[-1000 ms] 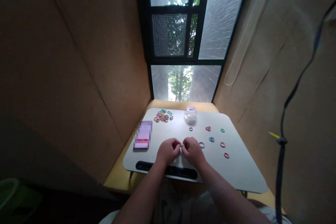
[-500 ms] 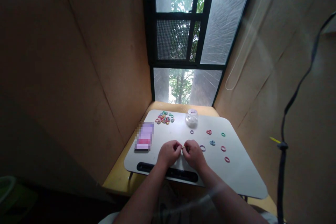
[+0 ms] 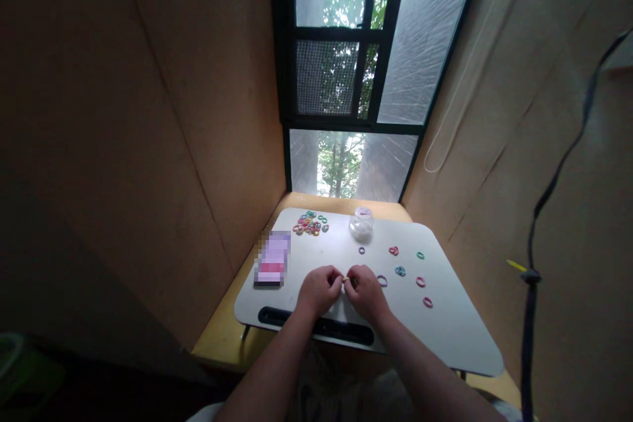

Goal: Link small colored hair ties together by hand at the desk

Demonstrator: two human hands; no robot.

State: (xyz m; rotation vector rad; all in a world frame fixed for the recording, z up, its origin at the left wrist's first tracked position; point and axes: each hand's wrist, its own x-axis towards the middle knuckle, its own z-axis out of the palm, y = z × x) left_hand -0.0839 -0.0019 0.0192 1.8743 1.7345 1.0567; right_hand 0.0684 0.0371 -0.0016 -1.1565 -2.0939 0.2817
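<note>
Low over the front middle of the white table, my left hand and my right hand meet with fingertips pinched. Between them is a small yellow hair tie, mostly covered by the fingers. Just right of my right hand lies a purple hair tie. Farther right are a blue bunch, a red bunch, a green hair tie and two pink ones, the nearer pink hair tie being lowest. A smaller purple hair tie rests beyond my hands.
A mixed pile of hair ties sits at the table's back left. Near the back edge stands a clear jar. A phone with a blurred screen lies at left. A black slot runs along the white table's front.
Both hands keep their pinch at the same spot, with only slight finger movement. The whole view has shifted very slightly.
</note>
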